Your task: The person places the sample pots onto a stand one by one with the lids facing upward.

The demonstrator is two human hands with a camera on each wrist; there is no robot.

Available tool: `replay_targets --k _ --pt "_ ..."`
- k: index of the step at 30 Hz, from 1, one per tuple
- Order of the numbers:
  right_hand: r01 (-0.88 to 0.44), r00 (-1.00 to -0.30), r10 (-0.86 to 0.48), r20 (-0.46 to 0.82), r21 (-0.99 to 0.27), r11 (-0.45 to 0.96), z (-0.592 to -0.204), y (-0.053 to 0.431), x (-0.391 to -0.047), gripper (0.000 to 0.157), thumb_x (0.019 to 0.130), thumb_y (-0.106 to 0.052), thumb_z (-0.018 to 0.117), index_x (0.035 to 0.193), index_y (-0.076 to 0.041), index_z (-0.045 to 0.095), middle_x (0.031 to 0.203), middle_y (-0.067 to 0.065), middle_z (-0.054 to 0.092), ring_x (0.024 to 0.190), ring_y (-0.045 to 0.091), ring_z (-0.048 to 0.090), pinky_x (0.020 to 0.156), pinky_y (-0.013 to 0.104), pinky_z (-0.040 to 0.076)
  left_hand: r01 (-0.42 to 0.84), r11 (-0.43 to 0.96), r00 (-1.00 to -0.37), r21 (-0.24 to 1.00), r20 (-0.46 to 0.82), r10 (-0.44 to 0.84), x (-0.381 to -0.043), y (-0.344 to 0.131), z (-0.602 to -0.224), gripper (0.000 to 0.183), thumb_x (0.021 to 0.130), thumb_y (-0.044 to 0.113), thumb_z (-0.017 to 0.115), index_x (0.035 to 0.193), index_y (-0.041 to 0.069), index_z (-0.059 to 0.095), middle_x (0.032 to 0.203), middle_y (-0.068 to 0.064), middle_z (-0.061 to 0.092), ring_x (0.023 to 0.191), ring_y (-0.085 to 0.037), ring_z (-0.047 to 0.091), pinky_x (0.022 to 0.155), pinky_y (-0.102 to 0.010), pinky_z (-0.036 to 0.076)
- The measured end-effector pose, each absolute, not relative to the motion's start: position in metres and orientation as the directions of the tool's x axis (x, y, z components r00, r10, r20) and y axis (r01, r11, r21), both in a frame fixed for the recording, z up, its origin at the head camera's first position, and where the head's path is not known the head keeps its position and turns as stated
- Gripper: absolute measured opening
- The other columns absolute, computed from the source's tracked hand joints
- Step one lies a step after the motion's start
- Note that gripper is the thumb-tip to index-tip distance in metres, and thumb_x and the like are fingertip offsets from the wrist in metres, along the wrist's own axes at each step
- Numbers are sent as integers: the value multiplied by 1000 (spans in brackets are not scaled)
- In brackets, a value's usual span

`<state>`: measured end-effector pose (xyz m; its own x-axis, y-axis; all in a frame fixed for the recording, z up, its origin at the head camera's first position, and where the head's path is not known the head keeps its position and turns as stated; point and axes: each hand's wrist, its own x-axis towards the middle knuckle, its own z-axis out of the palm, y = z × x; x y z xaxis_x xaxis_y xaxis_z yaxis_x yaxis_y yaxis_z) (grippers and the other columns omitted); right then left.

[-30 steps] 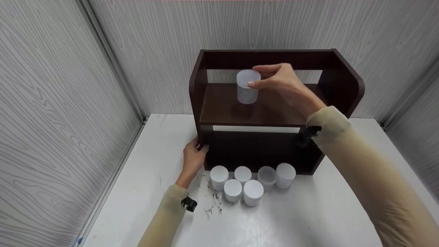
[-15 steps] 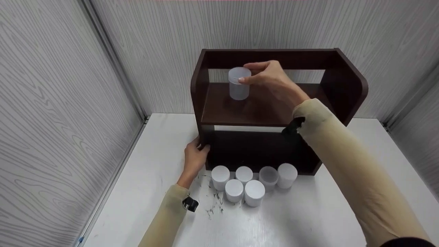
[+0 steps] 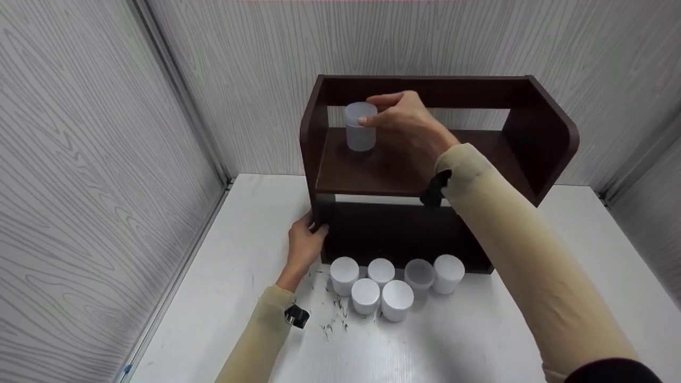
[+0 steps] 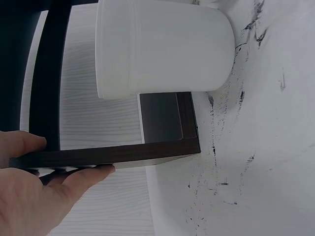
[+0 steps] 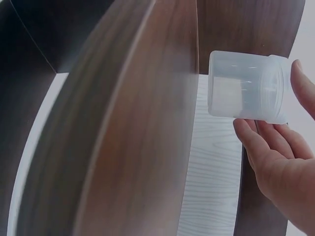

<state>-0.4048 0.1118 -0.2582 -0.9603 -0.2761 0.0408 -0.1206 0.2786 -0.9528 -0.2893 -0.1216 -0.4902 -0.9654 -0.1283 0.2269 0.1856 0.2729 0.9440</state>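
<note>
My right hand (image 3: 408, 116) pinches a translucent plastic jar (image 3: 360, 133) near its top, thumb on the near side and fingers behind. The jar is upright over the left part of the upper board of a dark brown two-tier shelf (image 3: 393, 178). In the right wrist view, a narrow gap shows between the jar's base (image 5: 214, 84) and the board (image 5: 147, 123). My left hand (image 3: 306, 244) grips the shelf's left side panel low down, thumb in front; the left wrist view shows the panel (image 4: 123, 154) between thumb and fingers.
Several white jars (image 3: 397, 299) stand on the white table (image 3: 255, 229) along the shelf's front foot, with one translucent jar (image 3: 419, 272) among them. Black scuff marks (image 3: 335, 319) lie left of them. Grey wood-patterned walls (image 3: 266, 53) enclose the table.
My right hand has carried the jar leftward above the upper board, and slightly farther back. The left hand keeps its grip on the side panel. The view has shifted slightly.
</note>
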Motion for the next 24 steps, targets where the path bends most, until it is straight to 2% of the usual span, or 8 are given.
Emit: replay_targets --k 10,20,24 --pt "-85 -959 -284 -3 -951 297 -258 106 -409 67 81 -20 95 142 -13 68 150 13 57 134 21 56 104 34 51 182 272 -967 945 222 -125 -288 -116 -490 54 100 6 63 150 -8 51 146 -26 57 133 -40 57 105 -44 51" --pt "-58 -953 -303 -23 -965 257 -261 105 -416 65 83 -12 92 143 -9 66 142 14 61 112 20 64 100 35 53 195 253 -965 948 231 -124 -290 -114 -490 53 98 5 64 148 -9 53 144 -28 58 132 -42 58 103 -44 53" --pt "-54 -953 -302 -29 -964 262 -262 104 -416 65 84 -12 92 143 -9 66 144 15 59 113 19 63 101 35 53 189 268 -966 945 228 -121 -289 -113 -492 53 98 5 64 148 -10 52 144 -29 58 131 -40 59 103 -43 53"
